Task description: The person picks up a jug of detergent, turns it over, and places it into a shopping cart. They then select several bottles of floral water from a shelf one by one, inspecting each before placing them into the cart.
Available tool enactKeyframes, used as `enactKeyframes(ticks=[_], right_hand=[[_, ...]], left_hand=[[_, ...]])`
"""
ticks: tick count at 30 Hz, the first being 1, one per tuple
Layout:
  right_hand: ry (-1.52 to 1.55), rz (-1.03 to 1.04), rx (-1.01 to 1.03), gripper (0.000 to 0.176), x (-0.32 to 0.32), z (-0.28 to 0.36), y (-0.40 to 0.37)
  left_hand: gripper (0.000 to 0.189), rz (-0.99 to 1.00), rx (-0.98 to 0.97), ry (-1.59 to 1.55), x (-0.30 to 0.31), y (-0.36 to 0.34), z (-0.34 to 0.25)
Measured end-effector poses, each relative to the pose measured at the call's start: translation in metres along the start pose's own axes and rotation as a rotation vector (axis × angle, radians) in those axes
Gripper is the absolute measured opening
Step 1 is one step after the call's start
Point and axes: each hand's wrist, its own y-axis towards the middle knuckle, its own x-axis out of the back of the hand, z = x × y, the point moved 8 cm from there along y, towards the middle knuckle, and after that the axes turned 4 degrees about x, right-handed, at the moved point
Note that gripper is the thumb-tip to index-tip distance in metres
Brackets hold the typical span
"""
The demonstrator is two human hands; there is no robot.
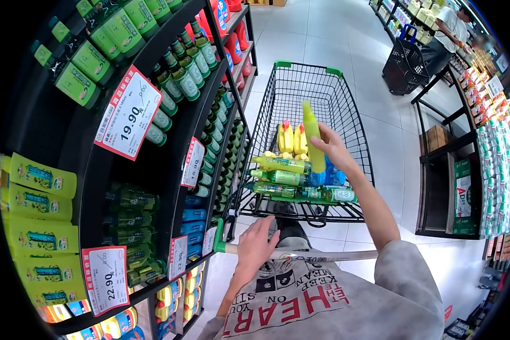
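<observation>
A slim yellow-green bottle (311,133) is upright over the shopping cart (354,107), with my right hand (331,146) wrapped round its side. Beneath it in the cart lie a yellow-green bottle (283,164) and several green glass bottles (277,189) on their sides. Blue bottles (335,177) sit to the right, partly covered by the held bottle and my hand. Yellow bottles (286,138), one with a red cap, stand farther back. My left hand (256,245) is open, its fingers stretched out just above the cart's handle (300,255) near the green end.
Along the left runs a black shelf (90,187) with green bottles, yellow-green bottles and price tags (129,113). Across the aisle, a person (450,34) stands near a black basket (407,67). A display rack (428,187) stands at the right.
</observation>
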Motion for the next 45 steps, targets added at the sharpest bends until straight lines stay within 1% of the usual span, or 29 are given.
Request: enactKeyframes(ticks=[1, 2, 3, 5, 6, 8, 9, 11, 12, 13, 16, 20, 22, 25, 26, 27, 29, 30, 32, 34, 35, 36, 37, 38, 39, 41, 43, 45], right_hand=[[-0.21, 0.025, 0.006, 0.047, 0.012, -0.012, 0.0], [-0.324, 0.041, -0.042, 0.053, 0.025, -0.034, -0.001], [-0.327, 0.04, -0.045, 0.053, 0.039, -0.056, -0.004], [-0.793, 0.199, 0.031, 0.055, 0.051, -0.096, -0.016], [-0.795, 0.2, 0.027, 0.055, 0.059, -0.106, -0.022], [-0.851, 0.355, -0.127, 0.057, 0.064, -0.138, -0.04], [-0.849, 0.358, -0.132, 0.057, 0.069, -0.15, -0.045], [-0.946, 0.472, -0.269, 0.058, 0.076, -0.183, -0.059], [-0.939, 0.465, -0.329, 0.06, 0.079, -0.191, -0.066], [-0.937, 0.466, -0.331, 0.06, 0.079, -0.196, -0.071], [-1.106, 0.548, -0.406, 0.06, 0.079, -0.213, -0.082], [-1.136, 0.536, -0.432, 0.062, 0.081, -0.225, -0.084], [-1.194, 0.513, -0.515, 0.063, 0.085, -0.235, -0.086], [-1.205, 0.498, -0.529, 0.063, 0.084, -0.241, -0.086], [-1.175, 0.456, -0.5, 0.06, 0.085, -0.239, -0.087], [-1.179, 0.458, -0.493, 0.06, 0.087, -0.242, -0.089], [-1.11, 0.426, -0.412, 0.058, 0.096, -0.253, -0.085], [-1.137, 0.432, -0.376, 0.052, 0.097, -0.254, -0.08], [-1.149, 0.384, -0.179, 0.046, 0.095, -0.235, -0.06], [-0.884, 0.084, -0.146, 0.041, 0.086, -0.178, -0.039], [-0.809, 0.048, -0.092, 0.038, 0.082, -0.168, -0.02], [-0.745, 0.035, 0.014, 0.035, 0.073, -0.15, 0.0], [-0.646, 0.011, 0.071, 0.03, 0.045, -0.102, 0.015], [-0.621, 0.022, 0.048, 0.026, 0.015, -0.054, 0.026], [-0.617, 0.051, 0.077, 0.026, -0.013, -0.017, 0.038], [-0.293, 0.066, 0.196, 0.022, -0.064, 0.052, 0.053], [-0.123, 0.185, 0.279, 0.022, -0.132, 0.13, 0.051], [-0.024, 0.314, 0.385, 0.023, -0.193, 0.189, 0.047]], left_hand=[[0.038, 0.025, -0.016, 0.034, -0.002, 0.001, -0.002], [0.039, 0.04, 0.003, 0.032, -0.002, 0.002, -0.001], [0.039, 0.042, 0.003, 0.028, -0.002, 0.002, -0.002], [0.04, 0.062, 0.037, 0.041, -0.002, 0.004, 0.0], [0.04, 0.065, 0.037, 0.037, -0.003, 0.005, 0.0], [0.042, 0.036, 0.051, 0.034, -0.002, 0.004, 0.003], [0.042, 0.041, 0.055, 0.032, -0.003, 0.004, 0.003], [0.042, 0.043, 0.039, 0.025, -0.002, 0.005, 0.003], [0.042, 0.046, 0.042, 0.026, -0.003, 0.005, 0.004], [0.042, 0.045, 0.037, 0.025, -0.003, 0.005, 0.004], [0.043, 0.041, 0.035, 0.028, -0.005, 0.005, 0.005], [0.043, 0.038, 0.038, 0.036, -0.006, 0.005, 0.005], [0.043, 0.046, 0.054, 0.038, -0.006, 0.005, 0.005], [0.043, 0.042, 0.068, 0.047, -0.006, 0.004, 0.006], [0.043, 0.036, 0.063, 0.052, -0.006, 0.003, 0.006], [0.043, 0.028, 0.064, 0.051, -0.005, 0.003, 0.005], [0.043, 0.044, 0.072, 0.06, -0.005, 0.003, 0.005], [0.043, 0.048, 0.069, 0.066, -0.006, 0.002, 0.004], [0.042, 0.026, 0.06, 0.086, -0.006, 0.0, 0.005], [0.041, 0.028, 0.065, 0.11, -0.006, -0.001, 0.006], [0.041, 0.043, 0.077, 0.133, -0.007, -0.002, 0.007], [0.04, 0.041, 0.079, 0.137, -0.006, -0.003, 0.006], [0.04, 0.043, 0.075, 0.14, -0.005, -0.003, 0.005], [0.039, 0.021, 0.041, 0.148, -0.006, -0.004, 0.005], [0.039, -0.014, 0.06, 0.154, -0.005, -0.004, 0.008], [0.039, -0.002, 0.015, 0.139, -0.008, -0.005, 0.006], [0.039, -0.023, 0.039, 0.143, -0.006, -0.007, 0.007], [0.038, -0.051, 0.007, 0.112, -0.006, -0.008, 0.008]])
